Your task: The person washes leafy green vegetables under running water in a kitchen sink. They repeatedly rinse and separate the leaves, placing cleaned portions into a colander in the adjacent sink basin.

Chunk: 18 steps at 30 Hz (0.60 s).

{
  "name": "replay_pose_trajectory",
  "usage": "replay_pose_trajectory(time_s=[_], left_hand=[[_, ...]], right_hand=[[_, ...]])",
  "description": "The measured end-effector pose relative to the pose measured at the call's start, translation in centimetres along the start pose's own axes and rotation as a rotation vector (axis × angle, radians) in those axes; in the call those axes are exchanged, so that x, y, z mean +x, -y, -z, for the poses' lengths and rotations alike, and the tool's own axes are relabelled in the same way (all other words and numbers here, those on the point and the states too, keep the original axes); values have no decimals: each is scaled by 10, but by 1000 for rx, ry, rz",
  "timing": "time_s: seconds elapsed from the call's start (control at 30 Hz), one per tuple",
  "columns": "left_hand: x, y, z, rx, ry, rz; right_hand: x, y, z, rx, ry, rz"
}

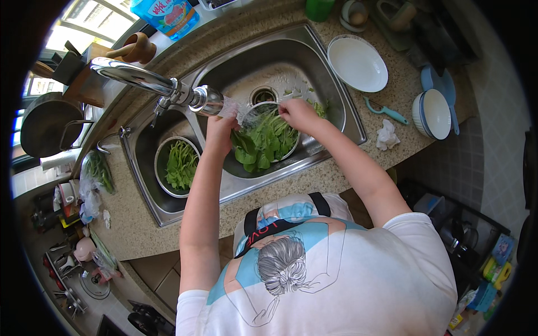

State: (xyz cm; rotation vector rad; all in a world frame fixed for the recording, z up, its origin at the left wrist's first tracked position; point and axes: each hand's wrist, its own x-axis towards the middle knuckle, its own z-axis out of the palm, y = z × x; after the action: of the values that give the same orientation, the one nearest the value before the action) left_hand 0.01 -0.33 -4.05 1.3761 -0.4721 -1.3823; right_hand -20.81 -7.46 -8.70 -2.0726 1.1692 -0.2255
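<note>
Water runs from the chrome faucet [209, 101] over leafy green vegetables [267, 136] in a colander [299, 140] in the larger basin of the stainless steel sink [235, 59]. My left hand [220, 133] grips a bunch of the greens [243, 147] beside the stream. At the colander's far right rim, my right hand [299, 114] has its fingers pinched at the stems; the fingertips are partly hidden. In the smaller basin sits a second colander [156, 166] holding more greens [181, 166].
Right of the sink lie a white oval dish [357, 63], a teal-handled peeler [386, 110], crumpled tissue [387, 135] and stacked bowls [433, 114]. A bag of green vegetables [97, 170] rests on the left counter [126, 235]. A wooden mortar [141, 48] and blue detergent bottle [168, 19] stand behind.
</note>
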Motion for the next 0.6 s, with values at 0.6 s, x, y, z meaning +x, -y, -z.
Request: replay_pose_trajectory(time_s=[0.6], left_hand=[[-25, 9, -8, 377, 119, -79]], right_hand=[[-1, 70, 24, 190, -110, 387]])
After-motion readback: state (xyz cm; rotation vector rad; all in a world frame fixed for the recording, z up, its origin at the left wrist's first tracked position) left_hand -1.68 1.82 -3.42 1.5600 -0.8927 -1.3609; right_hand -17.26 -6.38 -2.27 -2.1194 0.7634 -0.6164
